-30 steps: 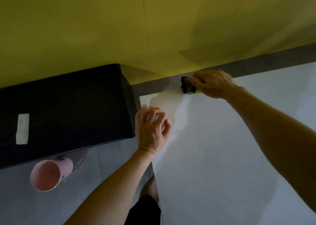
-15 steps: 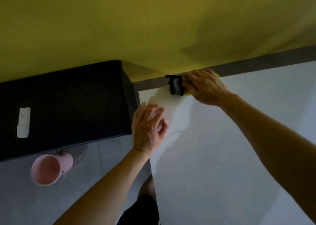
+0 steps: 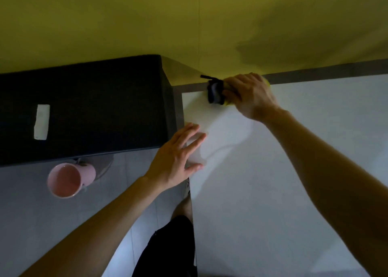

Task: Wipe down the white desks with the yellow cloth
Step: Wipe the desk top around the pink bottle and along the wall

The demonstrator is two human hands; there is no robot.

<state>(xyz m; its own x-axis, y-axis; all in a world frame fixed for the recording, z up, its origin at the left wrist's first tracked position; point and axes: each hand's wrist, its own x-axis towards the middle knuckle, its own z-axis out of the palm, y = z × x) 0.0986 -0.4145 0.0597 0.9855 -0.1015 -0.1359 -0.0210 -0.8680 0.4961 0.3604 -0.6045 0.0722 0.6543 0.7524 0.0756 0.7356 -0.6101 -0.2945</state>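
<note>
Sliding left, right fingers (image 3: 233, 91) are gripping the cloth (image 3: 267, 81), left fingers (image 3: 191, 136) are uncurling flat on the worktop (image 3: 273, 192); the corner (image 3: 185, 95) ahead is needing even pressure.

Single head-worn wide-angle view, facing forward and steeply down. It looks from close range across the white desk (image 3: 273, 192) toward the far yellow wall (image 3: 126, 24).

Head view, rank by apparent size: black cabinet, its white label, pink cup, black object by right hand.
1. Big black box-shaped cabinet
2. Round pink cup
3. White rectangular label and small black object: too alike to rank.
</note>
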